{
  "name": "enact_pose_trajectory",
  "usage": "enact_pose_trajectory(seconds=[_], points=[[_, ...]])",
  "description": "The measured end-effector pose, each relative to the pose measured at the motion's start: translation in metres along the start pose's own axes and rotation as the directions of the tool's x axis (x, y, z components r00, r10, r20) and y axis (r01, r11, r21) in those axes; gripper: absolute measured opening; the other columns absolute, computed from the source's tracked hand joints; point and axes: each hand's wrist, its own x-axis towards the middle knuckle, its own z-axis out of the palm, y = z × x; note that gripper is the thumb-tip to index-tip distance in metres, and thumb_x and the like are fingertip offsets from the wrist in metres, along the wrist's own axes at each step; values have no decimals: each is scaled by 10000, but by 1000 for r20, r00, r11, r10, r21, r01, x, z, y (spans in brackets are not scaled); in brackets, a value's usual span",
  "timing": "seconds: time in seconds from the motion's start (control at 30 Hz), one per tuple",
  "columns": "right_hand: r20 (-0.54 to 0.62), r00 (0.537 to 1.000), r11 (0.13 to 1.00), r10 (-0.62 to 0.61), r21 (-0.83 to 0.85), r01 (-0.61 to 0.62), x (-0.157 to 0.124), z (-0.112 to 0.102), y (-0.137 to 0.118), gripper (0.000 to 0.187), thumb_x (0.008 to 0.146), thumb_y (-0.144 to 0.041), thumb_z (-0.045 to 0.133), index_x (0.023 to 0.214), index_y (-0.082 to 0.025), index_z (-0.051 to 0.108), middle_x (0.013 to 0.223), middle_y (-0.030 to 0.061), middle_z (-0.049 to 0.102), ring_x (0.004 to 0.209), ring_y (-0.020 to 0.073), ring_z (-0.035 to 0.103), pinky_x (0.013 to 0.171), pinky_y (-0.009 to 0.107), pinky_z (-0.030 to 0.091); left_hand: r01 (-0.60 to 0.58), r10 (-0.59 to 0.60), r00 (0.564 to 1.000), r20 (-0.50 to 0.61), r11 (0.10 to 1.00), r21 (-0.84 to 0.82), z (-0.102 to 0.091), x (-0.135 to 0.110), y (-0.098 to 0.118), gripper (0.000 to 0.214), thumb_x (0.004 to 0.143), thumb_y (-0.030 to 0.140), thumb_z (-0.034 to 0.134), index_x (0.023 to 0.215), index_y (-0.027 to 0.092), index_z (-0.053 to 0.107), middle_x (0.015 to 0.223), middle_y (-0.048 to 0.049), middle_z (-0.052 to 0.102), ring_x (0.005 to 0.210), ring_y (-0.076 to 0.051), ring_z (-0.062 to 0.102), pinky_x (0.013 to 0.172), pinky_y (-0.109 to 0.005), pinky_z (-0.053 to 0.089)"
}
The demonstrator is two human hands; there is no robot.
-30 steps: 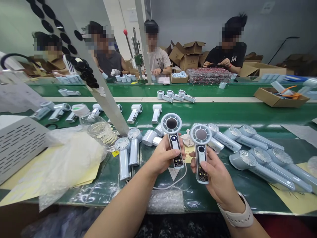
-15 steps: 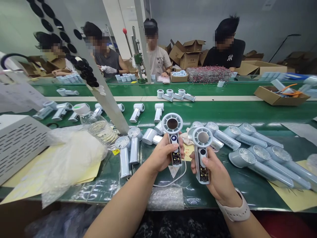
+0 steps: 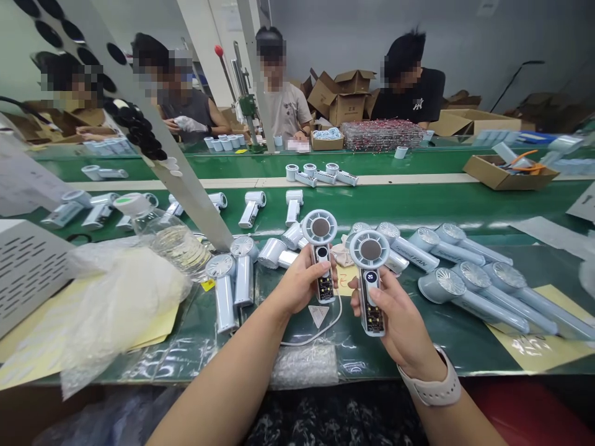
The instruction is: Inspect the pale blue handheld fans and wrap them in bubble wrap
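From the head view, my left hand [image 3: 304, 282] is gripping the left fan [image 3: 321, 253] and my right hand [image 3: 393, 313] the right fan [image 3: 371, 277], apart above the near green table [image 3: 186, 353], perhaps keeping both displays [image 3: 370, 276] visible. Spoked round heads [image 3: 357, 249] are topping glossy plastic handles [image 3: 377, 333] with bare circuitry [image 3: 373, 321].

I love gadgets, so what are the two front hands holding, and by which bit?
The left hand holds one fan by its handle; the right hand holds another fan, also by the handle.
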Motion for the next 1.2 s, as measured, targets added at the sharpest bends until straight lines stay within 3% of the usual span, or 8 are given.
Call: enact_pose_trajectory(seconds=[0.3,0.4,0.53,0.63,0.73,0.97,1.1,1.2], points=[[-73,997,999,-8,-34,6,-1,3,-6,471,781,-472,748,1106,-187,560,906,58,625,675,162,534,580,266,472,-40,38,999,22,996,78,-3,3,-3,418,714,317,695,1025,154,468,787,-10,582,647,-147,567,683,-322,459],[-45,999,1000,15,7,-15,-1,2,-7,469,773,-483,760,1086,-189,571,856,43,614,678,163,538,611,264,482,-15,13,1000,16,992,123,-3,3,-3,403,743,350,690,996,136,460,751,-35,601,683,-176,593,653,-313,459],[36,999,997,8,78,-11,0,-1,-7,427,779,-439,774,1081,-195,595,877,38,600,720,160,532,668,246,492,-2,14,996,-84,990,140,-3,2,-4,604,689,426,778,1066,157,390,872,-48,626,631,-157,609,589,-291,476],[91,996,997,-21,79,14,0,-4,-8,344,839,-427,717,1059,-182,618,862,46,602,713,158,533,668,235,490,11,1,993,-117,994,105,-1,1,-4,723,653,634,730,1056,173,344,874,-60,635,528,-170,599,471,-295,466],[88,995,997,-41,67,35,0,-7,-10,319,868,-408,689,1067,-168,625,862,58,618,706,153,542,646,216,485,36,-34,997,-71,999,24,0,2,-2,698,690,723,608,1026,179,329,819,-63,646,473,-199,597,389,-286,434],[105,995,995,-3,102,-8,0,-6,-13,305,890,-379,650,1092,-152,627,866,85,646,722,159,577,661,208,501,4,-2,998,60,999,-34,-6,0,-4,508,759,536,583,1007,187,310,863,-53,667,566,-224,662,414,-260,471],[145,989,985,-31,175,5,-1,-3,-14,354,937,-504,574,988,-167,669,871,73,655,609,139,570,562,219,504,-3,9,989,145,999,-47,-3,-6,-3,436,843,478,568,1055,199,309,960,-76,674,701,-245,699,491,-286,527],[127,991,978,33,201,-59,-2,-3,-15,467,923,-590,549,982,-156,708,851,91,690,605,157,613,622,249,554,-18,31,970,241,998,-56,-1,-12,-1,414,882,459,562,1084,203,308,946,-88,678,741,-270,704,517,-302,536]])
